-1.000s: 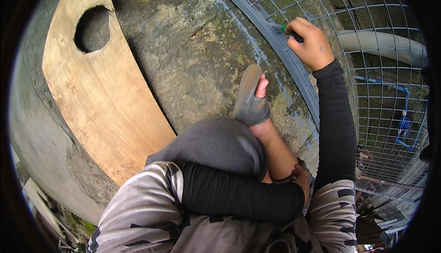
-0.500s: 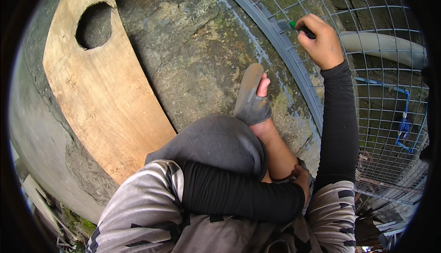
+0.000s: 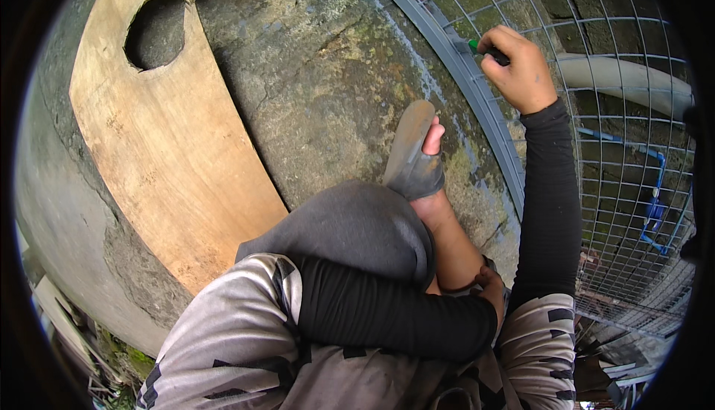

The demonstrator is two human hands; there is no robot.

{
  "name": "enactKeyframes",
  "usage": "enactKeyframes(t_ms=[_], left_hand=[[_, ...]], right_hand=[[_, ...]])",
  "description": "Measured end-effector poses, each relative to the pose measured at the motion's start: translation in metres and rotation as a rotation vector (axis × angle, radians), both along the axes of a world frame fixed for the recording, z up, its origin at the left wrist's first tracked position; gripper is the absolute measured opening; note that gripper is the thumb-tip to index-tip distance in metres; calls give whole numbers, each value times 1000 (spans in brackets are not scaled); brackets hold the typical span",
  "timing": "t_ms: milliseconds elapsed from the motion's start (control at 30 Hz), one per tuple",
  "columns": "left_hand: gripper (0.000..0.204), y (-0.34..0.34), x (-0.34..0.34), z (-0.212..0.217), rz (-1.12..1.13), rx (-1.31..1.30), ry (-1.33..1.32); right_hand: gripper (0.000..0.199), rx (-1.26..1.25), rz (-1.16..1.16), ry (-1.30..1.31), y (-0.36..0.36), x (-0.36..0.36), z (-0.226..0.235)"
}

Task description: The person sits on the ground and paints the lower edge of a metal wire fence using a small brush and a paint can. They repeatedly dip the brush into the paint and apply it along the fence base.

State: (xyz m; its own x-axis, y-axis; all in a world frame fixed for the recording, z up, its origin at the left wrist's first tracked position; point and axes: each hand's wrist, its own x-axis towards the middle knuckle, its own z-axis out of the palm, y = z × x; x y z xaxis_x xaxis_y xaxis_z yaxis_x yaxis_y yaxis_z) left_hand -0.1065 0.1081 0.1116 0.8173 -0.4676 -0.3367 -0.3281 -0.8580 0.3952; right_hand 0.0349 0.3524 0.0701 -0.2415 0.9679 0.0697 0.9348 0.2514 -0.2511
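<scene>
My right hand (image 3: 521,71) is closed around the dark handle of a paintbrush (image 3: 473,46) with a green part near its head. Its grey-coated bristles touch or nearly touch the grey metal frame bar (image 3: 480,90) of a wire mesh panel (image 3: 618,30). My left arm, in a black sleeve, lies across my lap. Against my lower right leg rests my left hand (image 3: 491,289); its fingers are mostly hidden.
A long plywood board (image 3: 171,157) with a rough round hole lies at the left on the worn concrete (image 3: 313,82). Grey paint streaks mark the concrete beside the frame. Behind the mesh are a pale thick pipe (image 3: 625,78) and a thin blue pipe (image 3: 659,179).
The view has shifted slightly. The brush head has moved a little along the frame bar, toward me. My left hand stays at my leg.
</scene>
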Motion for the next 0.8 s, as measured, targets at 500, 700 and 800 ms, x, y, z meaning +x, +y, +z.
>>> enactKeyframes(t_ms=[500, 700, 800], left_hand=[[56, -7, 2, -2, -13, 71, -23], [53, -2, 3, -1, -13, 12, 3], [53, -7, 2, 2, 16, 55, 3]], right_hand=[[11, 33, -20, -34, -2, 5, 7], [12, 28, 53, 9, 6, -5, 4], [13, -4, 9, 20, 13, 4, -11]])
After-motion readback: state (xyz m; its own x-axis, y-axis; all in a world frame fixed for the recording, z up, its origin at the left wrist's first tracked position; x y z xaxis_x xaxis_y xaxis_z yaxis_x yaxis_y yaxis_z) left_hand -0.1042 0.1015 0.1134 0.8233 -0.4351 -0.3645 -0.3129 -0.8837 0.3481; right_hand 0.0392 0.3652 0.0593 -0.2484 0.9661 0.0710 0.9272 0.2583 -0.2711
